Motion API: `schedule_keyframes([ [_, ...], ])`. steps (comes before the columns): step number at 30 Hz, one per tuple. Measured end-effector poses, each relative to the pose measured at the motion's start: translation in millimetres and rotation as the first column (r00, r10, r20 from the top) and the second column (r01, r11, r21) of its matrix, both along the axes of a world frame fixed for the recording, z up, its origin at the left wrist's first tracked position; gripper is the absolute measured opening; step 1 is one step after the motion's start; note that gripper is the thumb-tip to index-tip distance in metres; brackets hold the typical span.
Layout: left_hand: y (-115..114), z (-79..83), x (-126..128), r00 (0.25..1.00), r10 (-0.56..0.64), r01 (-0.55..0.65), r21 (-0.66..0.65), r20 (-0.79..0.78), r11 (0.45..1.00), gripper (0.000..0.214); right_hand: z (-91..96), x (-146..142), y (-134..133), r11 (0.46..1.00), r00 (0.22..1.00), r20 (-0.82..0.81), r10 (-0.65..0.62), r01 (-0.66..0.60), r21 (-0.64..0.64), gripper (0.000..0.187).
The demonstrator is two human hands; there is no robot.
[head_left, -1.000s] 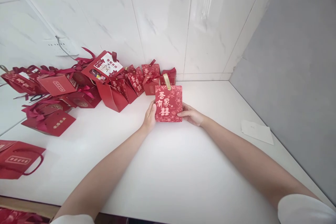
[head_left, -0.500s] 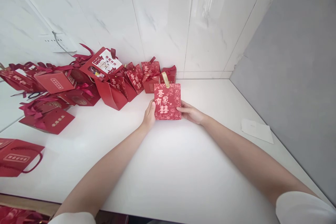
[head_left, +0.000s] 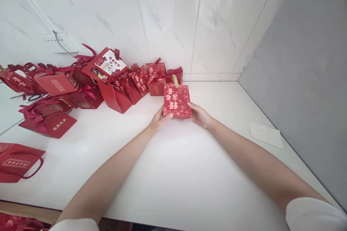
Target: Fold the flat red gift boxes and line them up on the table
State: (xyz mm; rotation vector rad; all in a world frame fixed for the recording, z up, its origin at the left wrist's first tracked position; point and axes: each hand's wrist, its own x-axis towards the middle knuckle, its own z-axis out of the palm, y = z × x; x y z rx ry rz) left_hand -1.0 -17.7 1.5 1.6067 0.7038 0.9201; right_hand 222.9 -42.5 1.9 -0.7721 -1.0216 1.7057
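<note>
Held box [head_left: 177, 98]: matt cardbd; tabletop [head_left: 173, 180]: smth, semi-gloss; wall tiles [head_left: 166, 14]: v. glossy.

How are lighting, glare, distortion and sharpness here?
In the head view, pale glare streaks the tiled wall; the white tabletop is bright with faint shadows; forearms look stretched toward the lower corners; lettering on the held red box reads clearly.

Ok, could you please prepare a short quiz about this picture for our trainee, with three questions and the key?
1. How many hands hold the red box in the middle of the view?
2. True or false: the white sheet lies to the left of both hands.
3. Which colour is the strap on top of the held box? A) blue, B) gold, C) green

Key:
1. Two, the left hand and the right hand.
2. False, it lies to their right.
3. B
</note>
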Motion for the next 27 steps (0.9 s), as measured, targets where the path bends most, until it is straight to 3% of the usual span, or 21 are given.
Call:
schedule_keyframes([
  [7, 0.0, 4.8, 1.1, 1.000, 0.009, -0.008, -0.073, 0.018, 0.997, 0.068, 0.9, -1.2, -2.9, 0.999, 0.999, 0.029, 0.018, -0.019, 0.028, 0.041],
  [20, -0.8, 1.5, 0.8, 0.998, 0.056, -0.053, -0.106, 0.030, 0.993, 0.073, 0.7, -1.9, -3.3, 0.995, 0.999, 0.029, 0.040, -0.043, 0.090, 0.042],
  [27, 3.5, 3.8, -1.6, 0.992, 0.105, -0.097, -0.115, 0.063, 0.989, 0.055, -3.1, -3.1, -3.2, 0.992, 1.000, -0.011, 0.017, -0.016, 0.126, 0.040],
])
